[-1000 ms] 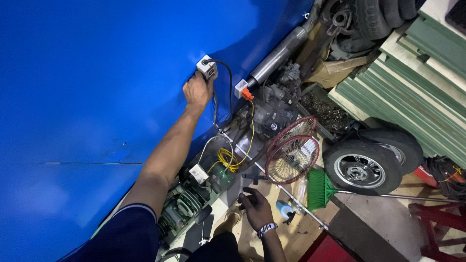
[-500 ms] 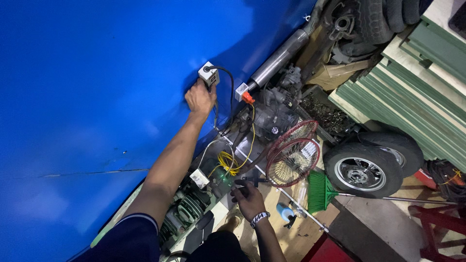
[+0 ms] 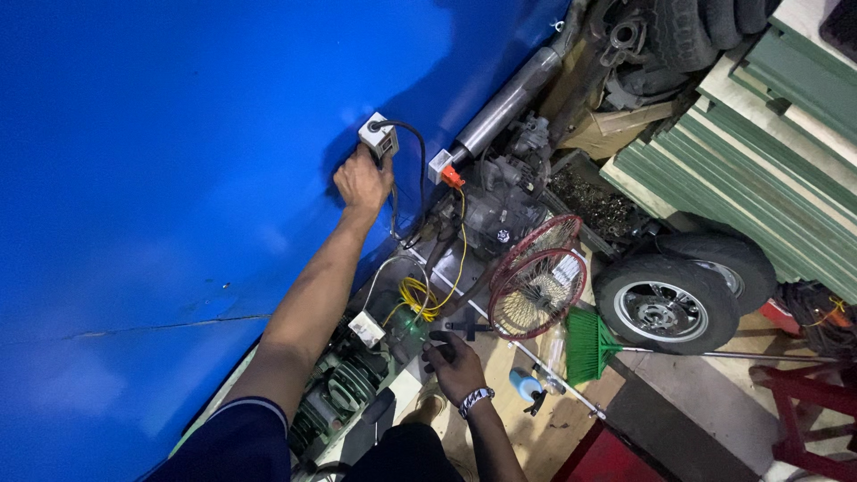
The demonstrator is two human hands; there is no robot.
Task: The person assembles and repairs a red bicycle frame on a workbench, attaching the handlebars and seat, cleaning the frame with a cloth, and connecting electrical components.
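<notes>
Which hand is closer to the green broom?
The right hand. It hangs low, just left of the green broom. The left hand is far up, holding a grey power tool against the blue panel.

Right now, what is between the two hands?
In the head view, between the left hand on the grey box and the right hand lie a black cable, yellow wires and a small white box.

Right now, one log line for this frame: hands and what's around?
left hand: gripping grey power tool against blue panel | right hand: low, on a small dark object | nearby: yellow cable, wheel, green broom
</notes>
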